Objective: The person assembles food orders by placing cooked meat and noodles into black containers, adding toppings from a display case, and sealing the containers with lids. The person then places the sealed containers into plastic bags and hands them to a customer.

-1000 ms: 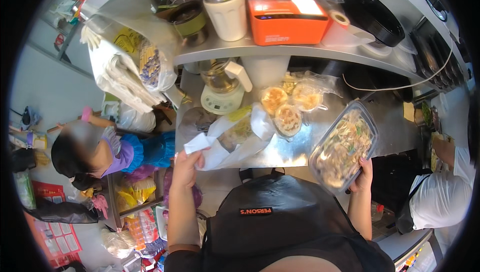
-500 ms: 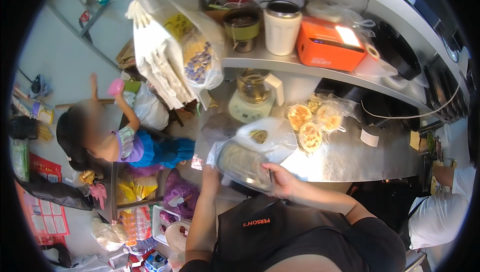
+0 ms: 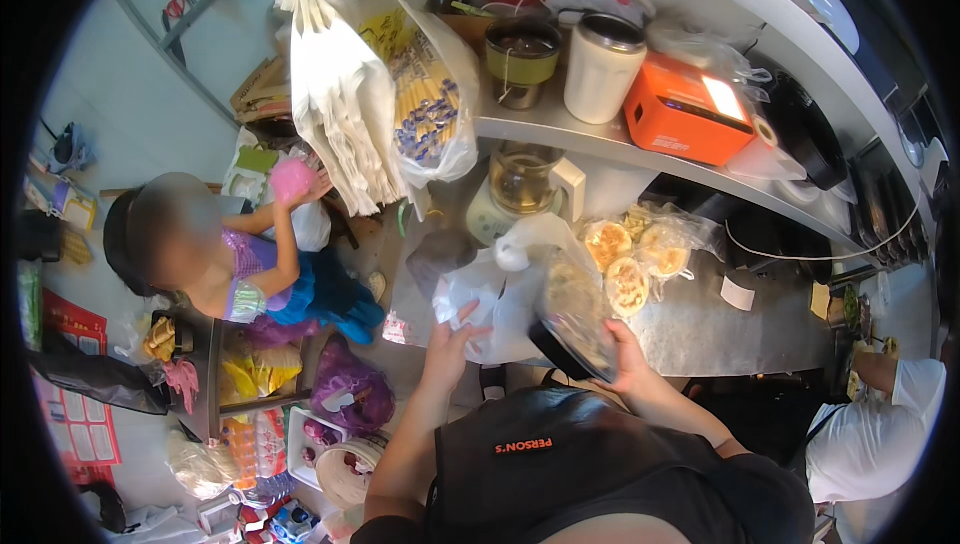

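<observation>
My right hand [image 3: 628,356] grips the edge of a black food container with a clear lid [image 3: 582,322], which is tipped steeply on its side. What is inside is blurred. A thin white plastic bag [image 3: 500,309] hangs beside the container, over the table's near edge. At the bag's left side, my left hand [image 3: 452,349] holds the thin plastic, its fingers partly spread. Just beyond the container lie round browned flatbreads [image 3: 627,286] in clear plastic. Behind the bag stands a glass kettle [image 3: 525,179] on a pale base.
Above the metal table [image 3: 720,339] runs a shelf [image 3: 560,134] with a white canister [image 3: 604,69], a green-banded cup [image 3: 522,59] and an orange box [image 3: 688,109]. White bags [image 3: 340,114] hang at left. A child [image 3: 270,254] stands left, holding something pink; another person [image 3: 875,434] is at right.
The container has swung right and tipped up, and my left hand has come off it to the bag. The child's arms have lowered and shifted right. The whole view has shifted slightly.
</observation>
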A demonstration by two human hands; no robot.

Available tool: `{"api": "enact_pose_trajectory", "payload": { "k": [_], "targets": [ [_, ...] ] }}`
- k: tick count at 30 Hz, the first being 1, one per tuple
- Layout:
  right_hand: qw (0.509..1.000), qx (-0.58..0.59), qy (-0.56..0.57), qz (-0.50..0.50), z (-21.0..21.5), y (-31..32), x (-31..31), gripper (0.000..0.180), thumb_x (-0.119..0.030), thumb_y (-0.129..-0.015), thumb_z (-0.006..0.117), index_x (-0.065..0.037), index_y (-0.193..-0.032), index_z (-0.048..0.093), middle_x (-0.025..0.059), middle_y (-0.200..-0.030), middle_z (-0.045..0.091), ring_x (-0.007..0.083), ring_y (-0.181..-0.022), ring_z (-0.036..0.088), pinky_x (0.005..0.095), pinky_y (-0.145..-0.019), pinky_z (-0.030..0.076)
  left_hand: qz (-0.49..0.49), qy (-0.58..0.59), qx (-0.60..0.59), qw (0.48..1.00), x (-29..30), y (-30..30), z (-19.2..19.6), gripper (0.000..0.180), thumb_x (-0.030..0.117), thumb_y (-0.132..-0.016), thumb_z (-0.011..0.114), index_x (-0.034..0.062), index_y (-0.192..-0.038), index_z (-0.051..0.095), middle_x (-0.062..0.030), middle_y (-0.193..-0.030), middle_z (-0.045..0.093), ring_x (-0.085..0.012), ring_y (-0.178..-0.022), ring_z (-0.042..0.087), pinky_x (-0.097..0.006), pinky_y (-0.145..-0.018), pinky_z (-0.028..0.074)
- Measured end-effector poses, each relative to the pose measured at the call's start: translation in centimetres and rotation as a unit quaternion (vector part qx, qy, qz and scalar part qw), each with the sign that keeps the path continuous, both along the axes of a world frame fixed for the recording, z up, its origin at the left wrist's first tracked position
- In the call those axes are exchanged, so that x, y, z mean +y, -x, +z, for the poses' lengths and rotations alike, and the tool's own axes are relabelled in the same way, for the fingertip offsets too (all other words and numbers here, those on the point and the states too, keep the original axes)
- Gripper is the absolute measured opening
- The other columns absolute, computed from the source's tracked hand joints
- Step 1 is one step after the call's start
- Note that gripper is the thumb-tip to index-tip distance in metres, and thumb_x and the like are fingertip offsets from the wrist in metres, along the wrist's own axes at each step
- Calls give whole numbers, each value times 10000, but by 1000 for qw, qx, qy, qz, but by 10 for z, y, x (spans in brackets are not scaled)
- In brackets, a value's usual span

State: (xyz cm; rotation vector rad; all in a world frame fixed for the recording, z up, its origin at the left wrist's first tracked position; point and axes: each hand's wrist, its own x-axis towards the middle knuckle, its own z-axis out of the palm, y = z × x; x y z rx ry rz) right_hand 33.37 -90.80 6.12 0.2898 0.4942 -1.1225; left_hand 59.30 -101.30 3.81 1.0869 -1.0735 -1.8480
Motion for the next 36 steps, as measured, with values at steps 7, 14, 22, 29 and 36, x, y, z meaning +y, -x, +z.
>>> {"api": "enact_pose_trajectory", "payload": {
  "k": [7, 14, 22, 29, 36],
  "targets": [
    [989, -92, 93, 61, 5, 49, 25, 629, -249, -754, 557, -15, -1319, 410, 205, -1273, 507, 360, -1133, 522, 490, -977, 401, -54, -37, 0, 998, -16, 79, -33, 579, 45, -875, 444, 114, -1400, 210, -145, -1309, 445, -201, -1040, 554, -299, -732, 467],
    [966, -174, 94, 169, 24, 12, -1, 647, -217, -745, 546, 9, -1332, 392, 224, -1275, 503, 369, -1139, 521, 496, -991, 386, -150, -297, 184, 925, -1, 76, -38, 581, 38, -842, 477, 65, -1386, 275, -82, -945, 562, -162, -786, 601, -289, -565, 455],
    [916, -248, 143, 283, -4, -62, -23, 529, -198, -812, 534, 41, -1275, 447, 212, -1217, 551, 297, -1070, 576, 438, -967, 423, -231, -145, 371, 888, -59, -29, 20, 525, 103, -861, 502, 3, -1361, 377, -28, -810, 589, -140, -715, 586, -260, -674, 484],
    [946, -226, 109, 204, -49, -90, -39, 495, -253, -840, 511, 19, -1252, 479, 186, -1216, 562, 294, -1057, 585, 423, -958, 428, 118, -151, 140, 972, -12, -30, 29, 449, 205, -952, 424, 59, -1375, 384, -6, -979, 596, -156, -810, 599, -250, -738, 484],
    [999, -32, -7, 30, -35, -74, -38, 442, -194, -875, 515, -41, -1283, 434, 126, -1211, 569, 269, -1134, 537, 405, -1008, 390, 37, -35, 191, 980, 6, -40, -3, 535, 393, -967, 392, 116, -1408, 271, -91, -1009, 599, -165, -742, 600, -271, -583, 486]
  ]
}}
